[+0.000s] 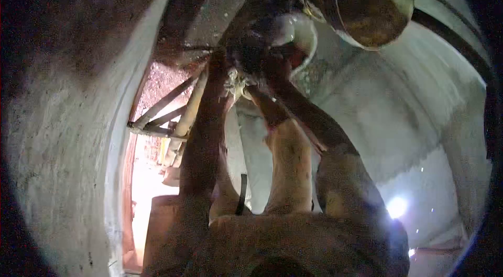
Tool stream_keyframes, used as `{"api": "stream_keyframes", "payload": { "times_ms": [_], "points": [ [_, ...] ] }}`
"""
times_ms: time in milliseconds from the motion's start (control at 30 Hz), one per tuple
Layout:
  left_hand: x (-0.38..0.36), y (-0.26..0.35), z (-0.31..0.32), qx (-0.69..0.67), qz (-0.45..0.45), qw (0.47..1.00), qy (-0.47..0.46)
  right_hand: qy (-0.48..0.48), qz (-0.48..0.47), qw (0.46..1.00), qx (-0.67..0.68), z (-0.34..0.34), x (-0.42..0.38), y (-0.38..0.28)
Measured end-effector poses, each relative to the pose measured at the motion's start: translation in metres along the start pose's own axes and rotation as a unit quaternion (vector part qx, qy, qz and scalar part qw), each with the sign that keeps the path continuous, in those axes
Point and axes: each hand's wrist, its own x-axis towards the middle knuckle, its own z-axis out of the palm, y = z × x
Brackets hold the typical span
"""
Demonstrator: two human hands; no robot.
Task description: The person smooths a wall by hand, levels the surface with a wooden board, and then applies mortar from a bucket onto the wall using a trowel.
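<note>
Both my arms stretch forward into a dark patch at the top middle of the head view. There my left hand (217, 62) is barely lit, close to a pale, tangled-looking bit (236, 85). Over the near edge of a white round vessel (306, 36) lies my right hand (277, 64), overlapping it in this view. Something reddish (296, 57) shows inside the vessel. Shadow hides the fingers of both hands, and I cannot tell what they hold.
A larger round container (374, 12) with a pale rim and brown inside stands at upper right. Left of my arm, wooden poles (167, 104) cross a bright opening. A pale wall (63, 161) rises at far left. My legs (289, 167) extend below my hands.
</note>
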Motion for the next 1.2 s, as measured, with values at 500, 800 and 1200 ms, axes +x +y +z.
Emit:
{"api": "stream_keyframes", "payload": {
  "times_ms": [500, 800, 1200],
  "points": [
    [0.012, 0.003, 0.01, 0.002, -0.027, 1.0, 0.006, -0.18, -0.119, 0.968, -0.127, -0.135, 0.088, 0.102],
    [0.029, -0.004, 0.019, -0.229, -0.086, 0.968, -0.06, -0.385, -0.034, 0.903, 0.188, 0.062, 0.018, 0.167],
    [0.028, 0.004, 0.004, -0.071, 0.0, 0.997, 0.003, -0.512, 0.443, 0.441, 0.588, -0.042, 0.033, 0.052]
  ]
}}
